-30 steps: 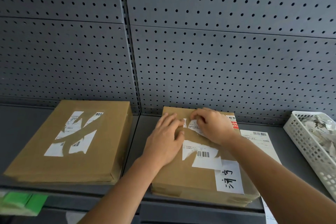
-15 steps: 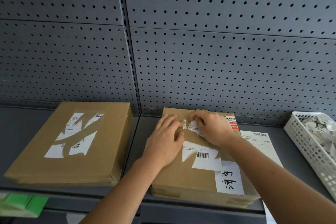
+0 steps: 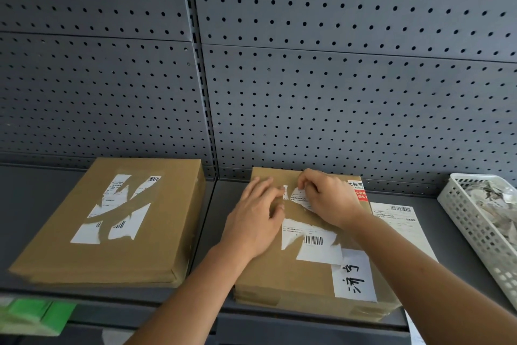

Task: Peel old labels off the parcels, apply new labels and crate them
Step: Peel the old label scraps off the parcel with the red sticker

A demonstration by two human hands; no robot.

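At lower centre of the frame, little has been changed: the label strip (image 3: 300,195) on the right parcel (image 3: 279,269) is pinched by the right hand (image 3: 330,199), lifted barely further, the left hand (image 3: 257,218) laid flat beside. Peeling seems unfinished. "标签" is legible on a red sticker (image 3: 359,191).

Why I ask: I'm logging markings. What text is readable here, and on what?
"标签": red-and-white sticker, right parcel.
"消兮" (handwritten, uncertain): white slip, same parcel.
Sticker's red band: blurred.
Old label, left parcel's label, loose sheet: barcodes, print too small.
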